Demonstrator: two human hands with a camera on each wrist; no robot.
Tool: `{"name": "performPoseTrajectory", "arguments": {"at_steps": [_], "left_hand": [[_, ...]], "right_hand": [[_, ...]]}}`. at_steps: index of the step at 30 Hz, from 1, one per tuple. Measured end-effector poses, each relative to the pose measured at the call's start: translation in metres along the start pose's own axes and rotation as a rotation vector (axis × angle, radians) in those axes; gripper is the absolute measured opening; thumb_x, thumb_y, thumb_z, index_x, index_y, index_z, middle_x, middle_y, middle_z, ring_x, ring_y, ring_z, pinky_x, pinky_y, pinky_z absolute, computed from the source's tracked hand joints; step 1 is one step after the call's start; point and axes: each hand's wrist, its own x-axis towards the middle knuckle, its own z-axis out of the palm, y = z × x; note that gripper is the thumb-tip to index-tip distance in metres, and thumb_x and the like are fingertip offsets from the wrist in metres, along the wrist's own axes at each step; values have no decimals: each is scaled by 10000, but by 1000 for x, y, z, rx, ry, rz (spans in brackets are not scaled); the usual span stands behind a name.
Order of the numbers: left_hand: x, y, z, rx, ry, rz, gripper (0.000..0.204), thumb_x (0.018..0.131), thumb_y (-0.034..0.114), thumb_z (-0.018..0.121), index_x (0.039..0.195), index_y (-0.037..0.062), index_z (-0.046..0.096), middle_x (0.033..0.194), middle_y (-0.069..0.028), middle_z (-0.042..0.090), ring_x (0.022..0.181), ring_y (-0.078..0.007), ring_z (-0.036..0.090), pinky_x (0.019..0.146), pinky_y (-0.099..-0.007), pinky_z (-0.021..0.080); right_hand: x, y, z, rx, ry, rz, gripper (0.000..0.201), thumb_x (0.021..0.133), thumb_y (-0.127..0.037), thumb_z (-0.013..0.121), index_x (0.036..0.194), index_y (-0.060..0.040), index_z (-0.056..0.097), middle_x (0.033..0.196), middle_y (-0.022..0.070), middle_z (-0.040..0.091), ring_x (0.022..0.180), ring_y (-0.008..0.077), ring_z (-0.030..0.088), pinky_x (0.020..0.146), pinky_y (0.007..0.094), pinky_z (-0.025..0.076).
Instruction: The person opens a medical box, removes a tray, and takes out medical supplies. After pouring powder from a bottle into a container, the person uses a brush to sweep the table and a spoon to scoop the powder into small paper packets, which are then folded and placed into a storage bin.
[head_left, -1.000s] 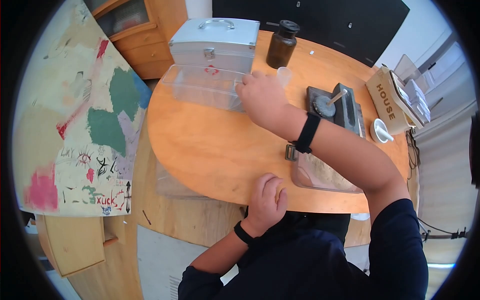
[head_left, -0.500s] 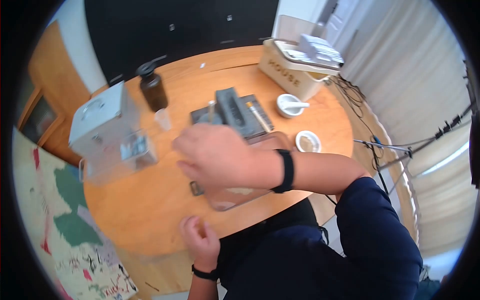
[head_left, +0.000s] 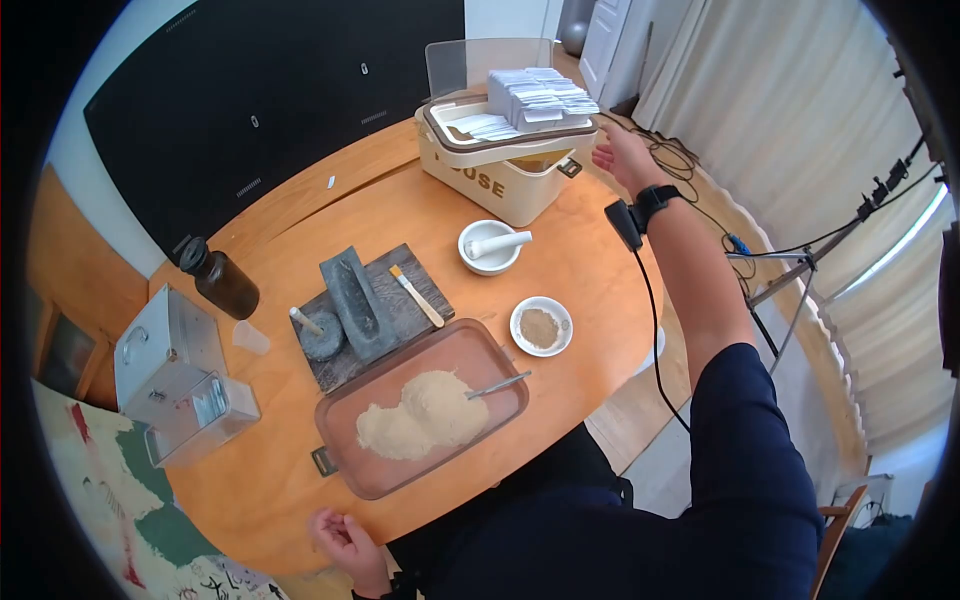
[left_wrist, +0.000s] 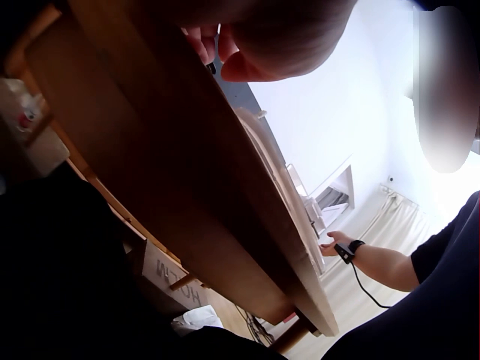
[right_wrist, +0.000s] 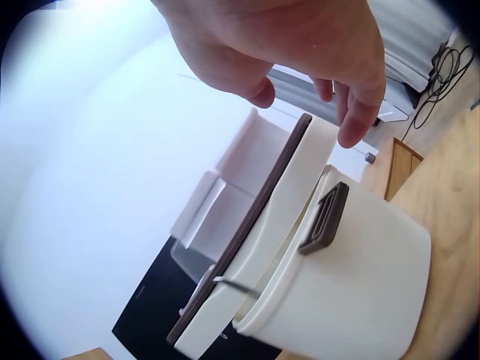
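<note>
My right hand (head_left: 626,162) reaches beside the cream storage box (head_left: 505,187) marked with brown letters. In the right wrist view its thumb and fingers are loosely bent, holding nothing, near the tilted lid (right_wrist: 289,199) with its brown rim. Stacked white paper packets (head_left: 540,98) lie on top of the box. A dark latch (head_left: 570,168) sits on its side, and a thin metal piece (right_wrist: 238,286) sticks out under the lid. At the table's near edge, my left hand (head_left: 345,545) rests with loosely curled fingers and nothing in it.
A brown tray (head_left: 345,435) holds pale powder and a metal tool. Around it stand a white mortar (head_left: 475,262) with pestle, a small bowl (head_left: 560,342), a stone grinder (head_left: 350,310), a brush (head_left: 415,295), a brown bottle (head_left: 222,285), a plastic cup (head_left: 250,338) and a silver case (head_left: 165,350).
My right hand has swung from the clear plastic container at the left across the table to the cream box. The head view has turned right. My left hand stays by the table edge.
</note>
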Motion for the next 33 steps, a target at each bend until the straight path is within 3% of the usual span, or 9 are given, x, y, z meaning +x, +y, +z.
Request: {"name": "performPoseTrajectory", "arguments": {"at_steps": [7,13,17,21,25,28,30,32,33], "left_hand": [[9,27,-1,-30,89,-108,322,933,-37,541,1245,7,474,1073,-55,487,924,-126,480,832,-256,423],[31,60,1,29,43,57,337,918,-44,552,1242,9,476,1101,-72,493,951,-137,491,836,-262,427],[45,79,10,41,21,94,323,904,-43,563,1215,6,492,1116,-85,502,962,-146,503,819,-268,437],[44,76,23,105,-27,151,316,866,-47,612,1166,13,535,1119,-104,530,908,-164,532,787,-289,467],[46,95,21,138,-69,171,309,856,-36,633,1148,12,546,1095,-116,546,856,-185,552,772,-295,479],[39,91,15,123,-96,166,293,857,-34,628,1135,8,548,1086,-119,549,846,-188,557,765,-295,480],[40,84,19,123,-104,160,281,860,-39,613,1129,7,547,1085,-119,549,854,-183,557,765,-295,479],[41,86,20,109,-107,172,276,865,-44,597,1131,6,543,1087,-116,546,867,-178,552,768,-291,477],[41,89,23,89,-95,170,275,867,-48,590,1133,5,540,1090,-115,542,873,-175,549,769,-289,476]], "right_hand": [[122,33,-23,117,-506,157,245,941,-330,671,980,-95,617,846,51,636,807,165,614,689,278,511],[55,7,-4,57,-308,123,245,920,-267,710,777,-131,564,612,-31,552,637,158,597,607,263,509],[66,9,-13,51,-311,140,217,936,-300,682,872,-115,589,654,-29,548,639,137,587,680,291,550],[150,30,-54,216,-801,223,172,935,-240,684,906,-86,614,744,21,657,739,169,671,776,312,575],[108,16,-38,227,-479,236,255,920,-214,698,1063,-10,644,913,103,726,884,249,708,894,358,575],[123,24,-40,301,-642,361,245,918,-211,699,1057,-18,645,930,103,728,914,253,708,922,364,571],[125,27,-47,332,-736,242,136,928,-198,688,976,-79,642,729,19,634,755,217,669,859,408,586],[114,25,-40,267,-487,204,94,905,-166,713,937,-124,635,675,-20,568,703,185,630,809,423,590],[106,23,-39,261,-578,200,137,890,-156,727,969,-105,629,712,-6,568,687,193,622,832,436,594]]}}
